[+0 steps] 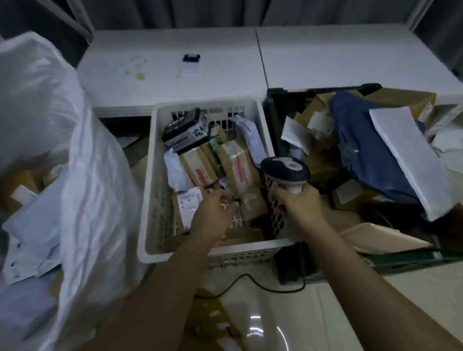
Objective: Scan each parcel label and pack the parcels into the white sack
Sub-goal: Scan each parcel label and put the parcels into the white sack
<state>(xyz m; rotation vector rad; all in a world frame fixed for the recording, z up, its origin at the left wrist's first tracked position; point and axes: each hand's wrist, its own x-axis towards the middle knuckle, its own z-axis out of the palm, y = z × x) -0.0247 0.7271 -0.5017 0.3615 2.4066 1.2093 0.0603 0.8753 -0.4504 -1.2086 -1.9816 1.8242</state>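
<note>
Right hand grips the scanner handle, fingers wrapped round it, above the white basket; left hand reaches in, fingers curled onto a small parcel (grasp unclear); white sack at left.

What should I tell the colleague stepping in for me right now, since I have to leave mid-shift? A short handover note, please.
Right hand grips the barcode scanner, held over the near right corner of the white basket.
Left hand reaches into the basket, fingers curled at a small parcel; whether it is gripped cannot be told.
White sack stands open on the left and already holds several parcels.
Left to do: many brown and grey parcels remain in the basket, and the dark crate on the right is piled high. Scan each one and drop it into the sack.
</note>
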